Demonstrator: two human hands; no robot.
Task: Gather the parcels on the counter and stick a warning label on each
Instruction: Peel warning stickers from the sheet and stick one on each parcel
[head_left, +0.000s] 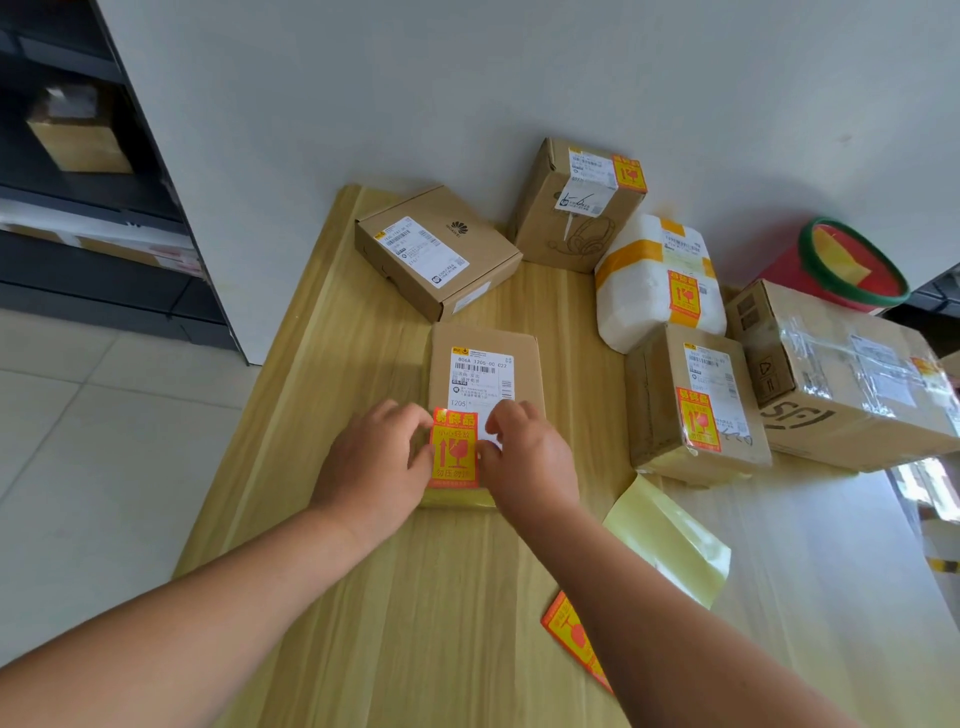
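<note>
**Two forearms in, labelling under way**

Left hand (382, 457) and right hand (524, 457): fingers curled, each pinching a side edge of the warning label (454, 449). The label lies over the near end of the flat parcel (485, 343).

Label: thin, limp and sticky. It probably creases easily and is best held by its edges.

Parcel: stiff card, likely light.

Spare label (569, 631): nearer than the parcel, to its right.

The left hand (374, 462) and right hand (524, 457) cover the label's (454, 452) side edges and the parcel's (485, 343) near corners. The right forearm (649, 613) hides most of a label sheet (563, 631) on the desk (363, 338). The big box (852, 384) runs off the right edge. The shelf box (78, 135) is blurred. Small print on the slip (480, 379) is too fine to read.
</note>
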